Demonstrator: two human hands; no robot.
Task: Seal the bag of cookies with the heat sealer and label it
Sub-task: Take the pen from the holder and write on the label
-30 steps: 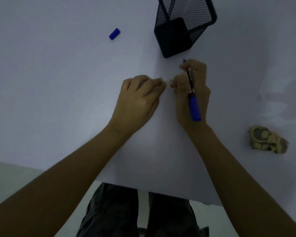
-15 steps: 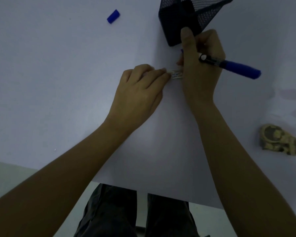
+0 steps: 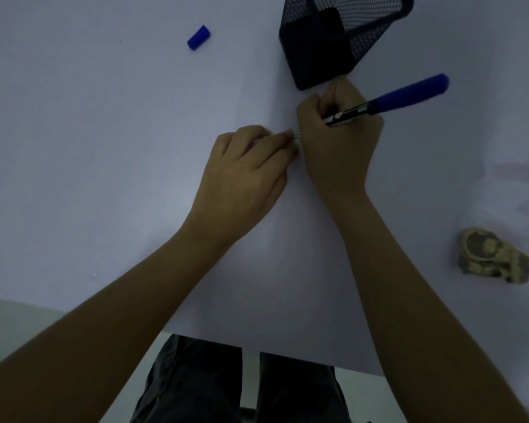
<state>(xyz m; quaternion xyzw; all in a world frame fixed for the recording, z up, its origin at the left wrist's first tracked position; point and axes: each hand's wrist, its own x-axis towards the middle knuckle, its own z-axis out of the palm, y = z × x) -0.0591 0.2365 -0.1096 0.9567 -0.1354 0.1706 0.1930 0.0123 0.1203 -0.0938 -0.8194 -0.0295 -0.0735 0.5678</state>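
Observation:
My right hand [image 3: 339, 141] grips a blue marker [image 3: 406, 94] in a writing hold, its blue end pointing up and to the right and its tip hidden under my fingers. My left hand [image 3: 245, 175] lies palm down beside it, fingertips pressing a small pale label strip [image 3: 297, 139] onto the white table [image 3: 104, 148]. Only a sliver of the label shows between the two hands. A crumpled bag of cookies [image 3: 492, 254] lies apart on the table at the right. No heat sealer is in view.
A black mesh pen holder [image 3: 333, 41] stands just beyond my right hand. The marker's blue cap [image 3: 198, 38] lies at the upper left. The table's near edge runs above my dark trousers [image 3: 235, 386].
The marker swung from pointing toward me to pointing up and right in a writing hold. My right hand closed in on the left, and the label strip is now almost covered.

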